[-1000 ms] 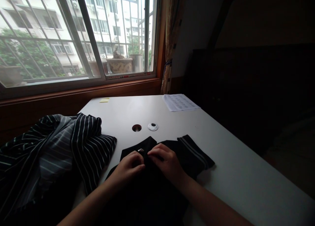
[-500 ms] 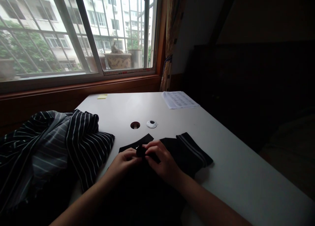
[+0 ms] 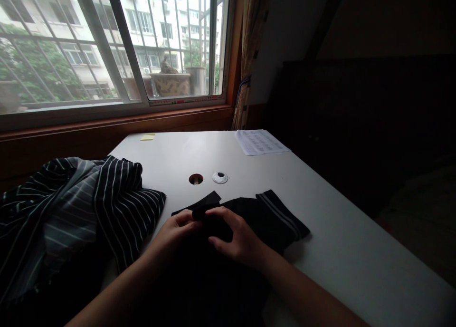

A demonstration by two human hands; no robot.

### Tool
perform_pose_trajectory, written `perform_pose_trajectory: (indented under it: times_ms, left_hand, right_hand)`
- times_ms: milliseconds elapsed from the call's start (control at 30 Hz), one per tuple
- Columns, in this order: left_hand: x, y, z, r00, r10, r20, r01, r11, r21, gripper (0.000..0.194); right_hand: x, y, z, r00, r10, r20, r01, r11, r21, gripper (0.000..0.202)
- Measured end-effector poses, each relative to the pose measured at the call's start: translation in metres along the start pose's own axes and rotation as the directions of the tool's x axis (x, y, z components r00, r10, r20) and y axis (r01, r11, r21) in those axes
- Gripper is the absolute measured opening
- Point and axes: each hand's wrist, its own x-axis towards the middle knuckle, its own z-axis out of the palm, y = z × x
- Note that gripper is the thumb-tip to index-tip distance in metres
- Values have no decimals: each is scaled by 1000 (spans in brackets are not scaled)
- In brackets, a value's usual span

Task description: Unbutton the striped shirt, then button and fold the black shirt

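A black short-sleeved shirt [image 3: 221, 279] with a collar lies spread on the table in front of me. Two grey stripes run along the edge of its right-hand sleeve [image 3: 280, 217]. My left hand [image 3: 178, 229] pinches dark cloth at the shirt's neck between thumb and fingers. Over the same spot, my right hand [image 3: 235, 232] has its thumb spread well away from its forefinger. The forefinger's tip rests at the collar [image 3: 204, 204], beside the left fingertips. Fine details of the black cloth between the hands are lost in shadow.
Striped black-and-white clothing [image 3: 121, 208] is heaped at the table's left. Farther back, the white table [image 3: 178, 151] has a round hole [image 3: 195, 179], its loose white cover [image 3: 220, 177], printed sheets [image 3: 261, 142] and a yellow note [image 3: 147, 137]. A barred window [image 3: 171, 46] is behind.
My right thumb has moved down and away from the forefinger, widening the gap between them. My left hand keeps its pinch near the collar, and the shirt lies almost as before.
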Motion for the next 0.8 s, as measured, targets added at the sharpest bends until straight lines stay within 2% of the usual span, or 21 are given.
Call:
perform_pose_trajectory:
  times_ms: [167, 267, 433, 567, 667, 800]
  left_hand:
    - [0, 0, 4, 993, 8, -118, -19, 995, -94, 35]
    - [0, 3, 6, 985, 39, -167, -54, 995, -87, 37]
    - [-1, 6, 7, 993, 36, -113, -39, 999, -28, 29]
    - [1, 1, 4, 994, 44, -99, -41, 999, 31, 27]
    - [4, -3, 2, 992, 42, -121, -30, 994, 102, 29]
    - [2, -1, 3, 996, 2, -85, 19, 969, 247, 38]
  right_hand:
    - [-1, 3, -1, 998, 36, 52, -38, 998, 51, 65]
    - [-2, 5, 1, 994, 44, 96, -52, 996, 75, 69]
    - [-1, 11, 8, 995, 90, 48, -98, 976, 195, 65]
    - [-1, 18, 11, 991, 131, 4, -128, 957, 262, 59]
    - [-1, 22, 12, 984, 174, -22, -160, 940, 301, 56]
    - [0, 24, 13, 979, 199, -36, -175, 926, 334, 54]
